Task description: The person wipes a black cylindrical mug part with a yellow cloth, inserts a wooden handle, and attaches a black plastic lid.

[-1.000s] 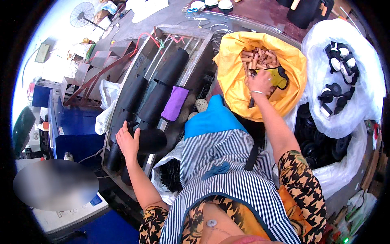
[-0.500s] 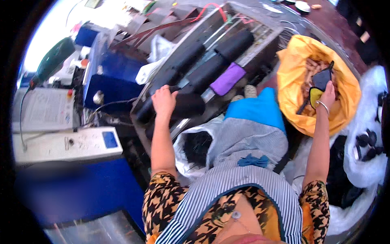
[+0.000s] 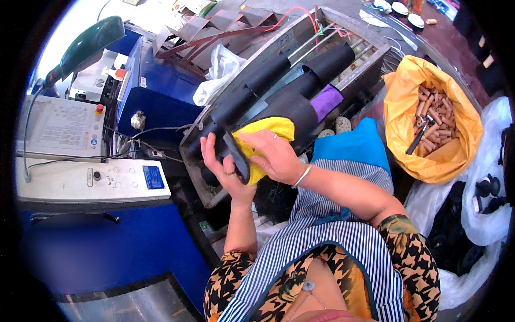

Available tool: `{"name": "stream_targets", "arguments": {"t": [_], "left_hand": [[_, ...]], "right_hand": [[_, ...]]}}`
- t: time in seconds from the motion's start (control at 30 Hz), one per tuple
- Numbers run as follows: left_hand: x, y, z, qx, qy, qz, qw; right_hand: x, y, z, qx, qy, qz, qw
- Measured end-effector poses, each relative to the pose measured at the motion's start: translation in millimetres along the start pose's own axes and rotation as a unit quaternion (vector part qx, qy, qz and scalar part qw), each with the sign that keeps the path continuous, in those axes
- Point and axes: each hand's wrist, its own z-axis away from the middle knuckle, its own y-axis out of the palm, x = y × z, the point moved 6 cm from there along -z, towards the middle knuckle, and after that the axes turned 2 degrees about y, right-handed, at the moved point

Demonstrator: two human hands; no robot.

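A floppy piece of yellow and dark grey cloth (image 3: 279, 127) is between my two hands, above the near end of a grey trough (image 3: 370, 61). My left hand (image 3: 230, 174) grips its grey side, with a ring on one finger and the upper fingers raised. From the right, my right hand (image 3: 276, 158) reaches across my body and pinches the yellow side; a bracelet is on its wrist. Several black rolls (image 3: 268, 72) lie in the trough beneath, partly hidden by the hands. A purple cloth (image 3: 327, 102) wraps around one roll's far end.
At right stands an open yellow bag (image 3: 394, 102) of brown cylinders (image 3: 429, 110), a black-handled tool (image 3: 417, 140) lying on them. Black round parts (image 3: 485, 185) sit in clear plastic. On the left are a control panel (image 3: 96, 180), a blue machine (image 3: 161, 88) and a green lamp (image 3: 94, 45).
My right hand has moved left from the yellow bag, bringing the yellow and grey cloth to my left hand. My left hand has come off the black roll and turned up onto the cloth.
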Motion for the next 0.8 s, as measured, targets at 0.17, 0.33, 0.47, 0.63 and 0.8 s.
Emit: {"name": "stream_targets", "arguments": {"t": [0.17, 0.33, 0.47, 0.63, 0.8], "left_hand": [[2, -21, 12, -0.042, 0.039, -0.026, 0.998], [-20, -23, 33, 0.021, 0.167, -0.122, 0.978], [-29, -10, 42, 0.002, 0.224, -0.150, 0.963], [-33, 18, 61, -0.012, 0.252, -0.138, 0.958], [-22, 9, 41, -0.114, 0.091, -0.040, 0.988]], "right_hand": [[-19, 13, 24, 0.056, 0.019, 0.076, 0.995], [-18, 7, -36, 0.076, -0.014, 0.274, 0.959], [-77, -13, -63, -0.078, 0.169, 0.235, 0.954], [-165, -27, -5, -0.280, 0.415, -0.122, 0.857], [-84, 32, 38, -0.173, 0.535, -0.536, 0.630]]}}
